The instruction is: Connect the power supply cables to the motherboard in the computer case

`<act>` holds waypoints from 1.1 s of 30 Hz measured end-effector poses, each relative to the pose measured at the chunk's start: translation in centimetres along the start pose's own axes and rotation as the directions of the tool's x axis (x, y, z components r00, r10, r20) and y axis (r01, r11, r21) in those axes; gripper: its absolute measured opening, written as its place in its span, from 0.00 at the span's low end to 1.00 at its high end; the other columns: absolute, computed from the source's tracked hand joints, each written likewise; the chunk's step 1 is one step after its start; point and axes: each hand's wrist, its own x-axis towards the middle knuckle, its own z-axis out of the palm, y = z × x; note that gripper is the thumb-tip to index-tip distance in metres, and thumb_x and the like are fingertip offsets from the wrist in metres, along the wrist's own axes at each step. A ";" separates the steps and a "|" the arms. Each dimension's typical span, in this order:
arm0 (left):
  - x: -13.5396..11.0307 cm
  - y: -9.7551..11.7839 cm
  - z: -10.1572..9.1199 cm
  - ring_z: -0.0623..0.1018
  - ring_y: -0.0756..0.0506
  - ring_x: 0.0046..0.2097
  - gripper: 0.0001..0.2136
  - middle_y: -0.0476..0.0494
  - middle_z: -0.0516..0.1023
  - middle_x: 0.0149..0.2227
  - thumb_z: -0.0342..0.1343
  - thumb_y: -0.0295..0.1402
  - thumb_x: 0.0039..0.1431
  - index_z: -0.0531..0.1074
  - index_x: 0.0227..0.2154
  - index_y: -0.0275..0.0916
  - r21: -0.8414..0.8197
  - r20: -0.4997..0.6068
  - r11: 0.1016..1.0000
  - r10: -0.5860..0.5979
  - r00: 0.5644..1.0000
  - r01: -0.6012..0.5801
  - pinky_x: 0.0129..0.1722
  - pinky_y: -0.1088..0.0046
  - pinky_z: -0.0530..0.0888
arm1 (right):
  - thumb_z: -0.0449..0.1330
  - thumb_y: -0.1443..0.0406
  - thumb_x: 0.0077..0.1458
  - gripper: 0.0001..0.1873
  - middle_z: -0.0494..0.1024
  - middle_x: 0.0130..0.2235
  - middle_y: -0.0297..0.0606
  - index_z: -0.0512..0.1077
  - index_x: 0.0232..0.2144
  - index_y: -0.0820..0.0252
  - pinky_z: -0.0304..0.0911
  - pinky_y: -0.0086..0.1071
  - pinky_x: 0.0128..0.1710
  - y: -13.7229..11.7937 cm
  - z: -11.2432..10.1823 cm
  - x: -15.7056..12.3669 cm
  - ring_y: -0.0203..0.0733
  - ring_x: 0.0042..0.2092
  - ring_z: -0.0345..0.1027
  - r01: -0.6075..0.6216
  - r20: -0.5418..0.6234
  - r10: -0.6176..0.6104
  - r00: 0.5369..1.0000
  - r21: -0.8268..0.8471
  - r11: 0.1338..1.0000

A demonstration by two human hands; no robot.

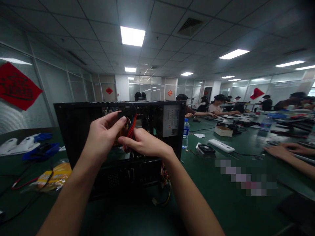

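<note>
An open black computer case [73, 131] stands upright on the green table [221, 203] in front of me, with a grey power supply [171, 122] in its upper right corner. Both my hands are inside the case opening. My left hand [102, 137] pinches a bundle of red, yellow and black wires [131, 129] between thumb and fingers. My right hand [145, 144] is closed around the same bundle just below. More loose wires [163, 186] hang out at the case's lower right.
A water bottle [186, 132] stands right of the case, with a small fan [206, 149] and white power strip [221, 146] beyond. A yellow packet [52, 177] and blue gloves [40, 149] lie left. Other people sit along the table; someone's hand [283, 151] rests at right.
</note>
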 end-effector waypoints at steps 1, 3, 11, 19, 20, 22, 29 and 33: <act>0.0 0.0 -0.1 0.82 0.40 0.41 0.22 0.40 0.83 0.43 0.69 0.43 0.49 0.80 0.45 0.36 -0.004 0.007 1.000 -0.021 1.000 0.021 0.38 0.71 0.79 | 0.55 0.50 0.65 0.21 0.76 0.32 0.35 0.71 0.34 0.63 0.65 0.29 0.35 -0.1 -0.3 -0.2 0.38 0.34 0.71 -0.014 0.038 0.013 0.999 0.010 1.000; 0.0 0.0 -0.2 0.82 0.40 0.41 0.22 0.40 0.84 0.43 0.70 0.42 0.47 0.80 0.44 0.36 0.001 0.035 0.999 -0.042 0.998 0.042 0.38 0.70 0.80 | 0.59 0.52 0.63 0.18 0.78 0.35 0.36 0.72 0.37 0.63 0.66 0.28 0.36 -0.3 -1.0 -0.7 0.39 0.36 0.72 -0.039 0.088 0.040 0.995 -0.017 0.999; -1.9 -1.2 3.0 0.82 0.42 0.44 0.15 0.44 0.83 0.44 0.66 0.36 0.55 0.81 0.45 0.39 0.035 0.107 0.987 0.151 0.983 -0.155 0.47 0.71 0.78 | 0.61 0.57 0.62 0.15 0.79 0.39 0.38 0.75 0.42 0.65 0.66 0.28 0.36 -1.8 -4.5 -3.3 0.38 0.38 0.72 -0.080 -0.302 0.052 0.952 -0.080 0.994; -2.0 -3.9 4.4 0.81 0.38 0.47 0.17 0.43 0.84 0.44 0.63 0.38 0.57 0.80 0.47 0.37 0.095 0.499 0.995 -0.035 0.866 -0.014 0.48 0.66 0.77 | 0.64 0.65 0.58 0.07 0.80 0.29 0.37 0.79 0.37 0.65 0.61 0.24 0.23 -3.3 -6.1 -5.9 0.35 0.27 0.73 -0.412 -0.229 0.352 0.908 -0.325 0.851; -1.8 -4.3 4.3 0.81 0.37 0.48 0.17 0.43 0.83 0.45 0.62 0.39 0.58 0.80 0.48 0.37 0.120 0.536 0.993 -0.076 0.841 0.014 0.48 0.65 0.76 | 0.63 0.67 0.58 0.06 0.80 0.28 0.36 0.79 0.36 0.65 0.60 0.23 0.22 -3.1 -5.8 -5.6 0.35 0.25 0.72 -0.438 -0.220 0.384 0.897 -0.324 0.839; -1.2 -5.1 3.9 0.81 0.37 0.47 0.17 0.44 0.83 0.45 0.60 0.39 0.59 0.80 0.48 0.38 0.157 0.538 0.987 -0.102 0.837 0.019 0.48 0.64 0.76 | 0.63 0.67 0.58 0.05 0.78 0.25 0.36 0.79 0.34 0.65 0.58 0.23 0.19 -2.4 -5.0 -4.6 0.34 0.22 0.70 -0.461 -0.288 0.377 0.880 -0.333 0.822; 0.4 -4.0 1.5 0.82 0.41 0.38 0.23 0.43 0.84 0.40 0.64 0.43 0.54 0.78 0.50 0.37 0.076 0.219 0.990 -0.132 0.967 0.118 0.35 0.73 0.78 | 0.66 0.59 0.57 0.16 0.73 0.22 0.30 0.74 0.44 0.64 0.58 0.24 0.15 -0.9 -2.3 -0.9 0.33 0.17 0.66 -0.249 -0.550 0.265 0.792 0.105 0.963; 0.2 -1.2 -0.3 0.82 0.43 0.37 0.22 0.44 0.85 0.38 0.67 0.43 0.49 0.80 0.47 0.38 0.120 0.110 0.989 -0.096 0.989 0.083 0.31 0.76 0.77 | 0.70 0.59 0.52 0.22 0.78 0.30 0.33 0.73 0.46 0.64 0.69 0.26 0.24 -1.2 -1.7 -0.5 0.34 0.26 0.72 -0.041 -0.340 0.200 0.919 0.422 0.906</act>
